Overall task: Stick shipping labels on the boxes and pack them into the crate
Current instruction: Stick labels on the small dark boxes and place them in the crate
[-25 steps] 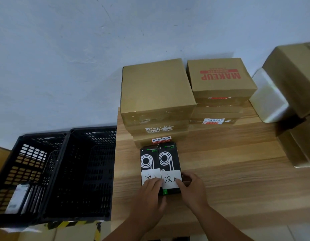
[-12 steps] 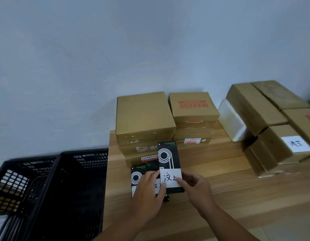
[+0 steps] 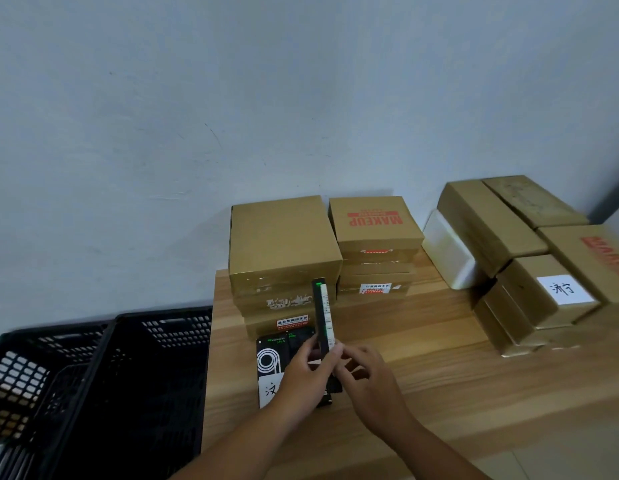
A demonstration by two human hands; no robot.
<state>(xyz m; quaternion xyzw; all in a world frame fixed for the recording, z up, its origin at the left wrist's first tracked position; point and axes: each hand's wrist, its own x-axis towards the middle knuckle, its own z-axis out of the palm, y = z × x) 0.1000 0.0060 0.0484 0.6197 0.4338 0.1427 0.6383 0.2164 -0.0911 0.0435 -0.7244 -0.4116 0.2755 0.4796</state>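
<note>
The slim black box (image 3: 323, 317), seemingly light and stiff, stood on edge, pinched low in the grip of the left hand (image 3: 304, 372), while the right hand (image 3: 370, 379) curled loosely beside it, contact unclear.

Box lid (image 3: 375, 218): we are reading "MAKEUP" in red, upside down to us.
White label (image 3: 564, 289), right box (image 3: 523, 282): we are reading handwritten "济宁".
Paper slip (image 3: 270, 389), flat black box (image 3: 268, 358): we are seeing "汉", the rest covered.
Red sticker (image 3: 292, 322): we are finding its print too small.

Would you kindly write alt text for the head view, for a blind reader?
The left hand holds a slim black box upright, edge-on, above a wooden table, the right hand close beside. Black crates stand left, cardboard boxes behind.
</note>
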